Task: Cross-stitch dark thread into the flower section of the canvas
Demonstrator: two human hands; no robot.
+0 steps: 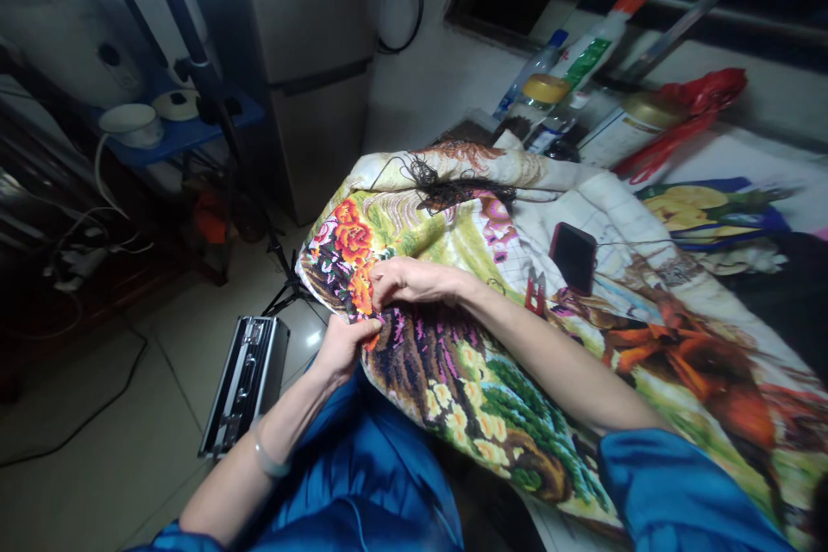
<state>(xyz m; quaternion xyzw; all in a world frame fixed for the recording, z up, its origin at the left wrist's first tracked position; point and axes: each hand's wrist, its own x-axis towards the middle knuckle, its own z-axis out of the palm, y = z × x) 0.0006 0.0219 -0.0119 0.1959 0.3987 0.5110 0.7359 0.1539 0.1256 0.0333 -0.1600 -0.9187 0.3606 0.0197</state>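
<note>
A large cross-stitch cloth [453, 345] with orange flowers, yellow blossoms and green leaves drapes over the table and hangs at its near edge. My left hand [346, 345] grips the cloth's left edge, thumb on top and the other fingers hidden beneath. Just above it, my right hand [404, 280] rests on the orange flowers with its fingers pinched together. Whatever sits in that pinch is too small to make out. A tangle of dark thread [453, 185] lies on the rolled far part of the cloth. Red thread snips [536, 291] lie right of my right forearm, beside a phone [573, 257].
Bottles and jars [540, 99] stand at the table's back, near a red plastic bag [705, 103]. Left of me, a silver-black case [249, 379] stands on the tiled floor by a tripod [281, 263]. A refrigerator [316, 34] and a blue stool [187, 138] with pots are beyond.
</note>
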